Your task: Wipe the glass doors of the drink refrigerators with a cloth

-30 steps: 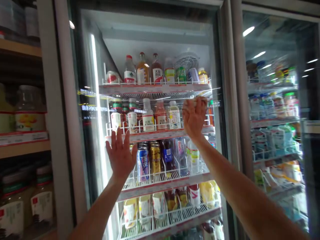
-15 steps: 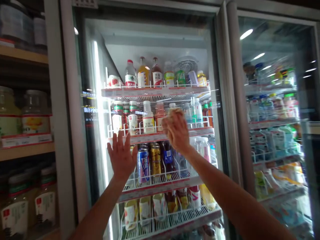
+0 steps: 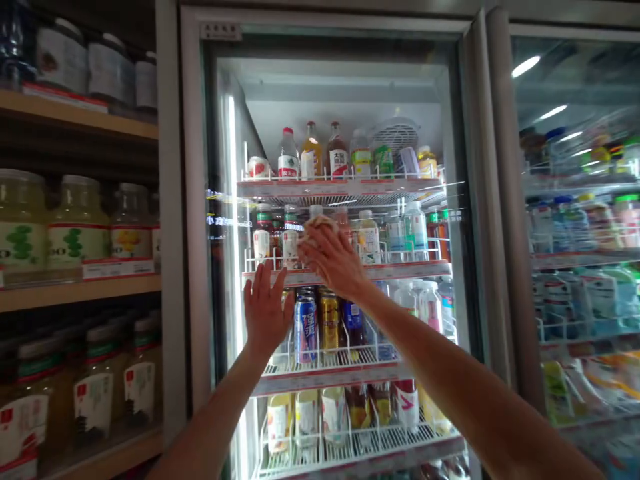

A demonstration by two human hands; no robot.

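A closed glass door (image 3: 320, 87) of a lit drinks fridge stands in front of me. My left hand (image 3: 267, 310) lies against the glass with its fingers stretched out and nothing in it, in front of the shelf with cans. To its right and a little higher, my right hand (image 3: 337, 263) presses a light brown cloth (image 3: 320, 223) on the glass. Much of the cloth is hidden under the palm and fingers. Behind the pane stand bottles, among them one with a red cap (image 3: 288, 157), and a blue can (image 3: 305, 330).
A metal door frame (image 3: 487, 200) runs down the right, beside a second glass-doored fridge (image 3: 575, 280) full of drinks. On the left, wooden shelves (image 3: 100, 293) hold jars (image 3: 77, 220) and juice bottles (image 3: 95, 387). Lights reflect in the glass.
My right hand has moved left across the glass with the cloth, closer to my left hand. My left hand stays spread on the pane. The view has shifted to the left.
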